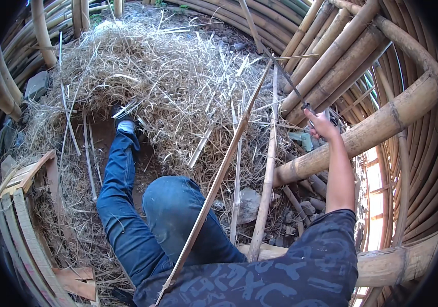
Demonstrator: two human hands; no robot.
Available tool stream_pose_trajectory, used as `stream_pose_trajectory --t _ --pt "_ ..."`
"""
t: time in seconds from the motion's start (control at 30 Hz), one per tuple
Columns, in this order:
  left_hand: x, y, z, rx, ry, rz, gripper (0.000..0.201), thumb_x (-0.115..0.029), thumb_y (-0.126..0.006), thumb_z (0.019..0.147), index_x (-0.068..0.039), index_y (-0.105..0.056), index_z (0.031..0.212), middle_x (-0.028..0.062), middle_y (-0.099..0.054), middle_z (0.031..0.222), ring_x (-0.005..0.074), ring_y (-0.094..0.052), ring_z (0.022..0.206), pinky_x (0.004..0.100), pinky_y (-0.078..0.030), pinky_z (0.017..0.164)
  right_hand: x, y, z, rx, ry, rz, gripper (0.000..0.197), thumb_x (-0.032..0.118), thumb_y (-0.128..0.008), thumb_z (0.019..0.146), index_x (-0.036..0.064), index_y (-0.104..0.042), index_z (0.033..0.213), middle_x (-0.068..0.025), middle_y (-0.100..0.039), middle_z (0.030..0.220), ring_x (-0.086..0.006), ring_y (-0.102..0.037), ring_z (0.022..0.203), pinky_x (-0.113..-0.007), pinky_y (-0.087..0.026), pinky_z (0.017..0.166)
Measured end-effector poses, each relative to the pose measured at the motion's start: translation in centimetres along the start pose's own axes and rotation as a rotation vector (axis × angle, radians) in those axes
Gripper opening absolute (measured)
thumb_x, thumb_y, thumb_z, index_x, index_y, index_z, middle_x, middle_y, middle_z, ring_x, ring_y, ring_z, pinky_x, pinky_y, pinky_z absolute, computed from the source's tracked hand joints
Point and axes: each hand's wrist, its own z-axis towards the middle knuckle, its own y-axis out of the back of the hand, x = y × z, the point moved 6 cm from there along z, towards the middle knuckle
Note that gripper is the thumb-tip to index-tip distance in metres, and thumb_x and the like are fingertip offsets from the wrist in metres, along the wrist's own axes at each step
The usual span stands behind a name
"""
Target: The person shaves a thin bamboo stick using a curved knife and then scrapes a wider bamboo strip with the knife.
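Observation:
My right hand (321, 126) is closed round the handle of a long, thin, dark-bladed knife (291, 84), at the upper right. The blade slants up and to the left, and its far end meets or overlaps the upper end of a split bamboo strip (218, 192); I cannot tell whether they touch. That strip runs slantwise from the lower edge, across my raised knee (175, 204). My left hand does not show. What holds the strip's lower end is out of sight.
Dry straw and shavings (163, 92) cover the ground. A thick bamboo pole (367, 130) crosses at the right, by a thinner pole (266, 204) and stones (249, 205). A slatted wooden crate (17, 220) stands at the left. Bamboo walls (418, 184) curve around.

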Motion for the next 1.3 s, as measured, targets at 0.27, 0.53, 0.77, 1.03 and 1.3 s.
stream_pose_trajectory --t 0.27,0.53,0.77,1.03,1.3 --pt "-0.3 0.3 0.3 -0.002 -0.007 0.004 0.020 -0.009 -0.058 0.087 -0.002 -0.064 0.105 0.0137 -0.063 0.073 0.0216 -0.064 0.064 0.0315 -0.049 0.062 2.7 0.8 -4.0 -0.493 0.367 -0.652 0.056 0.063 -0.065 0.076 0.0072 -0.060 0.069 -0.0185 -0.061 0.063 -0.0371 -0.065 0.067 -0.045 -0.052 0.062" --pt "-1.3 0.2 -0.3 -0.029 -0.025 -0.008 0.020 -0.009 -0.057 0.087 -0.002 -0.064 0.105 0.0136 -0.063 0.073 0.0214 -0.064 0.064 0.0316 -0.049 0.062 -1.4 8.1 3.1 -0.661 0.129 -0.412 0.060 0.059 -0.066 0.077 -0.0011 -0.069 0.074 -0.0245 -0.064 0.068 -0.0364 -0.068 0.071 -0.045 -0.048 0.062" --pt "-2.3 0.5 -1.2 -0.082 -0.034 -0.063 0.020 -0.009 -0.057 0.088 -0.002 -0.064 0.105 0.0136 -0.063 0.073 0.0213 -0.064 0.064 0.0316 -0.049 0.062 -2.9 5.0 0.1 -0.461 0.039 -0.297 0.062 0.059 -0.066 0.076 -0.0033 -0.070 0.077 -0.0232 -0.064 0.066 -0.0287 -0.067 0.067 -0.041 -0.048 0.067" --pt "0.3 -1.9 -8.0 -0.053 0.048 -0.095 0.020 -0.009 -0.057 0.088 -0.002 -0.063 0.105 0.0134 -0.064 0.074 0.0211 -0.064 0.065 0.0317 -0.050 0.063 1.4 -17.1 -4.4 0.032 -0.116 0.575 0.050 0.051 -0.064 0.086 0.0044 -0.056 0.069 -0.0004 -0.050 0.054 -0.0098 -0.045 0.039 -0.025 -0.037 0.038" --pt "-3.8 2.3 -9.0 -0.053 0.077 -0.118 0.020 -0.009 -0.057 0.089 -0.001 -0.063 0.105 0.0133 -0.064 0.074 0.0209 -0.064 0.065 0.0317 -0.050 0.063 4.5 -33.0 -14.8 0.340 -0.280 1.237 0.033 0.037 -0.069 0.086 0.0108 -0.051 0.095 0.0019 -0.045 0.055 -0.0074 -0.040 0.038 -0.025 -0.035 0.039"
